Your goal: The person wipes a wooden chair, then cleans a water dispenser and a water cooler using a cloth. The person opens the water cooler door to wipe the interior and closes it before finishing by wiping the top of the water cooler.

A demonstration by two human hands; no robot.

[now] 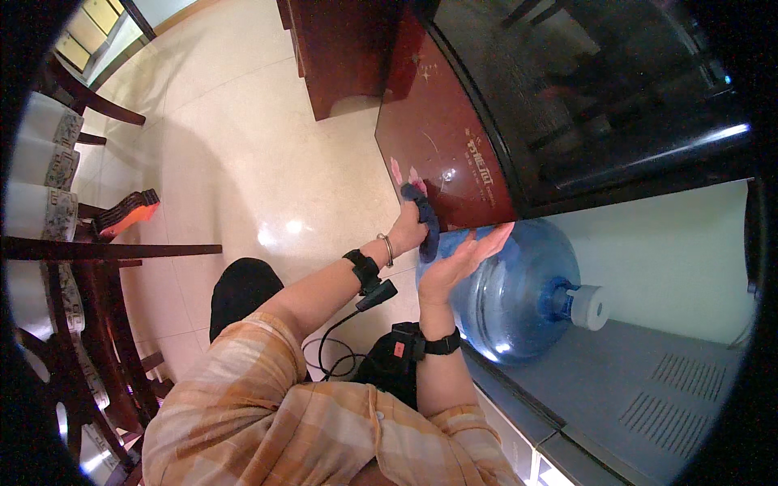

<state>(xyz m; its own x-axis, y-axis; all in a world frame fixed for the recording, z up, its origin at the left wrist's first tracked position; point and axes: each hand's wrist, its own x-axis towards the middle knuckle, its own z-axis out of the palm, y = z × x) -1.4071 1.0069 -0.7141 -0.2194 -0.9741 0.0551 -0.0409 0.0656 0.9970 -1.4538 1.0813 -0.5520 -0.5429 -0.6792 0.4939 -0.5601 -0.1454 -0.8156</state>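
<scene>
My left hand (410, 229), with a metal bracelet at its wrist, grips a dark blue cloth (429, 226) against the lower edge of a glossy dark red appliance panel (447, 140) bearing a floral print and writing. To its right my right hand (457, 262) is raised with its palm turned up and its fingers extended at the panel's bottom corner, holding nothing that I can see. Partly behind that hand is a large blue plastic water bottle (516, 304) with a white cap (588, 308). Black straps are around both wrists.
Dark glass (583, 103) adjoins the red panel. A grey vented surface (632, 358) lies at right. Dark wooden chairs (109, 304) with pale patterned covers stand at left, near an orange-and-black brush-like item (129, 214). A black cable (328, 346) hangs near my legs. Dark wooden furniture (340, 54) stands above.
</scene>
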